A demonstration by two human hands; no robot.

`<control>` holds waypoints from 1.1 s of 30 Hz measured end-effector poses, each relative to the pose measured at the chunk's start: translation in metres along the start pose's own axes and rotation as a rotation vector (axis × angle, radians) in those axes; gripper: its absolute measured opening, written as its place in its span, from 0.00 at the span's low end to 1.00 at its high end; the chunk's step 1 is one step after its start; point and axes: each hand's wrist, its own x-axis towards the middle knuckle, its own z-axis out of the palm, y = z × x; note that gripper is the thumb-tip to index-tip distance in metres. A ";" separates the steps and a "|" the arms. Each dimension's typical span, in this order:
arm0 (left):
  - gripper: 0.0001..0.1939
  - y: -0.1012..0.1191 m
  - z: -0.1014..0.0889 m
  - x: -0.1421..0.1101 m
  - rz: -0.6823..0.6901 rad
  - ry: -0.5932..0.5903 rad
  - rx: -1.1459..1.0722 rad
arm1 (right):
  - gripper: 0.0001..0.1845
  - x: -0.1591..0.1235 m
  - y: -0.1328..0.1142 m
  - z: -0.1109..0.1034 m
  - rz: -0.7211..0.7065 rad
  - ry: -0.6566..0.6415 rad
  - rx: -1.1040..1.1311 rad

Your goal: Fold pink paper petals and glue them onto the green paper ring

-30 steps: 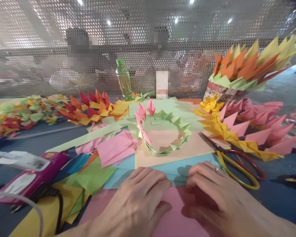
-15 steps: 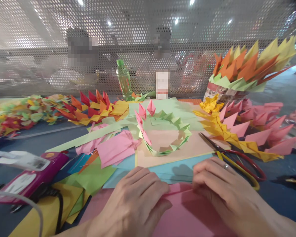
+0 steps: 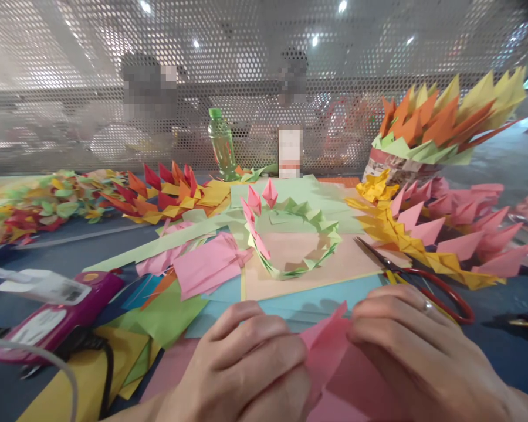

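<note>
Between my hands is a small piece of folded pink paper (image 3: 328, 343), raised at an angle with a pointed tip upward. My left hand (image 3: 257, 363) has its fingers curled closed on the paper's left side. The fingers of my right hand (image 3: 407, 340), which wears a ring, are bent together at the paper's right edge; their tips are partly hidden. Beneath both hands lies a larger pink sheet (image 3: 356, 390). Beyond them stands a ring of folded green paper (image 3: 286, 272) with several pink folded points (image 3: 270, 193) on its left side.
Scissors (image 3: 460, 305) lie beyond my right hand. At the left are a purple tool (image 3: 57, 322) with a cable and cut pink papers (image 3: 206, 264). A green-capped bottle (image 3: 221, 146) stands at the back. Yellow and pink folded rows (image 3: 440, 258) and an orange-yellow paper piece (image 3: 435, 126) fill the right.
The small pink paper, flat on the sheet before, is now lifted and tilted between my hands. My left hand has curled more tightly, and my right hand has shifted slightly right.
</note>
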 end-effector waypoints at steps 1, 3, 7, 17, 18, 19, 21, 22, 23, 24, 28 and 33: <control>0.06 -0.001 0.000 0.001 0.005 -0.042 0.040 | 0.15 -0.001 0.002 0.001 0.009 -0.018 -0.003; 0.11 -0.002 0.002 0.005 -0.005 -0.106 0.079 | 0.13 -0.001 0.005 0.004 0.032 -0.052 0.005; 0.16 -0.003 0.008 0.005 0.025 -0.067 0.051 | 0.12 0.000 0.006 0.010 0.057 -0.047 0.047; 0.14 -0.009 0.016 0.003 0.100 -0.156 -0.011 | 0.13 0.002 0.003 0.012 0.018 0.006 0.013; 0.15 -0.008 0.014 0.004 0.108 -0.153 -0.001 | 0.12 0.002 0.003 0.011 0.017 0.005 0.001; 0.16 -0.007 0.013 0.004 0.116 -0.137 0.013 | 0.12 0.002 0.002 0.010 0.008 0.006 -0.012; 0.17 -0.004 0.012 0.003 0.126 -0.078 0.038 | 0.12 0.003 0.001 0.008 -0.014 0.021 -0.038; 0.18 -0.003 0.012 0.003 0.137 -0.042 0.043 | 0.12 0.003 0.001 0.007 -0.025 0.032 -0.048; 0.17 -0.002 0.012 0.002 0.150 -0.013 0.046 | 0.13 0.003 0.001 0.007 -0.030 0.052 -0.055; 0.16 -0.002 0.013 0.002 0.158 0.013 0.049 | 0.13 0.003 0.001 0.007 -0.034 0.066 -0.059; 0.16 -0.003 0.016 0.002 0.183 0.029 0.101 | 0.14 0.003 0.003 0.009 -0.026 0.048 -0.096; 0.18 -0.007 0.017 0.002 0.204 -0.095 0.158 | 0.15 0.007 -0.001 0.011 -0.055 -0.020 -0.112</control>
